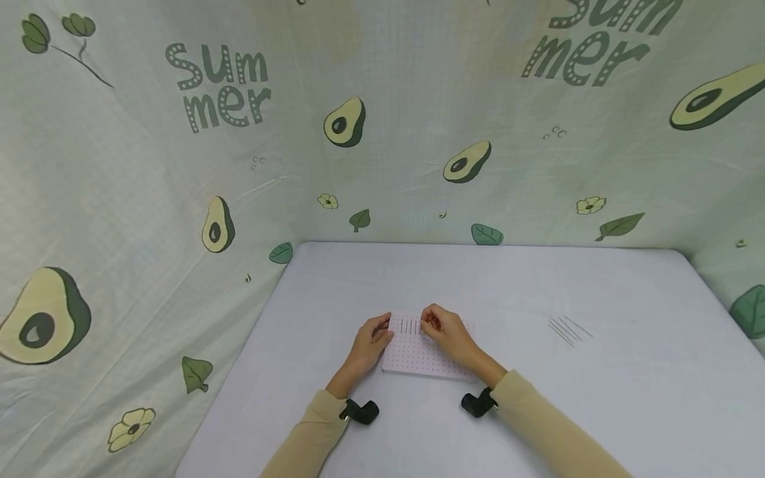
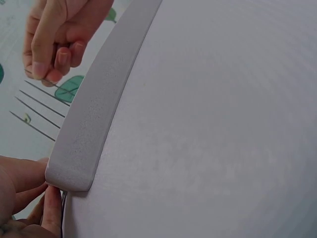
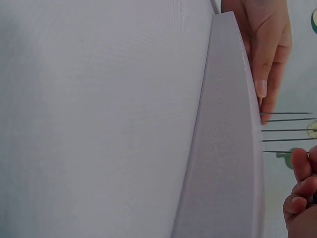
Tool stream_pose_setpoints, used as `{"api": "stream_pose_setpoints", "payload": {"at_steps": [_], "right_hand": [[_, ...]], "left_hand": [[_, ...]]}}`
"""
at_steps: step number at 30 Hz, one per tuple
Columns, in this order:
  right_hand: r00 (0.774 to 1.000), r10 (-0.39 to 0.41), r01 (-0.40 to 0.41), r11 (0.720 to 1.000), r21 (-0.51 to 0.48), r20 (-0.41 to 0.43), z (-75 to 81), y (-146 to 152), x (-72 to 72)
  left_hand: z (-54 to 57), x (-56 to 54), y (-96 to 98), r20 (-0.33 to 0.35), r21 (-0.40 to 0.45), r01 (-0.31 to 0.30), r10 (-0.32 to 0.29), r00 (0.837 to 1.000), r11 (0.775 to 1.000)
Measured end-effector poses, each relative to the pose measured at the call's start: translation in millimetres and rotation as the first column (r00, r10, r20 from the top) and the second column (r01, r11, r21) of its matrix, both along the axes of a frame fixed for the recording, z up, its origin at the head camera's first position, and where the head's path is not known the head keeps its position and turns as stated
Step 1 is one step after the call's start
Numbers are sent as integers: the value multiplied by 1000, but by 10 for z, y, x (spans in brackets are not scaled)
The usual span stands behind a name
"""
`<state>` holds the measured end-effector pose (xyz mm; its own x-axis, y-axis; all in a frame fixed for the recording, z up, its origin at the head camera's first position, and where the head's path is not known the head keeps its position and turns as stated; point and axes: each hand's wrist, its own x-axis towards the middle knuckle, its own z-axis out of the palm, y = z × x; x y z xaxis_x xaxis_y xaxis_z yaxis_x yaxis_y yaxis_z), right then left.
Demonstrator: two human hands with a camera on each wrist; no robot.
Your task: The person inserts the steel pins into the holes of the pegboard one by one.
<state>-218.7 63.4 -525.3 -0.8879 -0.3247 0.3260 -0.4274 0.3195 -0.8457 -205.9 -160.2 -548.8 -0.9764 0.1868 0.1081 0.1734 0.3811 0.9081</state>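
A pale pinkish-white block point(image 1: 418, 358) with a grid of small dots lies flat on the table. Several thin dark metal pins point(image 3: 290, 130) stand upright in a row along its far left part. My left hand point(image 1: 368, 344) holds the block's left end, with fingers against its side in the left wrist view. Above the far edge, my right hand point(image 1: 445, 332) pinches the upper end of the rightmost pin point(image 3: 282, 151) between thumb and finger. That pin's lower end meets the block's top; how deep it sits is hidden.
To the right on the white table point(image 1: 633, 392), several loose thin pins point(image 1: 564, 330) lie side by side, one at a different slant. Behind the table hangs a pale cloth point(image 1: 406, 192) printed with avocados and leaves. A black wrist camera point(image 1: 364, 412) sits on each wrist.
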Motion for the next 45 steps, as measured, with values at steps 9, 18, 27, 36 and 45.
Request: {"api": "stream_pose_setpoints", "payload": {"at_steps": [9, 18, 27, 36, 45], "right_hand": [[1000, -11, 11, 1000, 16, 1, -58, 8, 6], [999, -43, 43, 999, 12, 20, -64, 43, 12], [997, -68, 68, 998, 10, 38, -67, 123, 21], [990, -111, 112, 994, -11, 90, -27, 305, 54], [977, -198, 198, 980, -4, 79, 27, 588, 106]], "left_hand": [[-16, 0, 2, -18, 14, 9, -8, 1000, 1000], [-14, -12, 8, -6, 9, 4, -4, 1000, 1000], [-2, -6, 28, -23, 18, -3, 4, 1000, 1000], [375, 178, 84, -32, 26, 31, -30, 999, 999], [-24, 5, 6, -30, 15, 6, -6, 1000, 1000]]}}
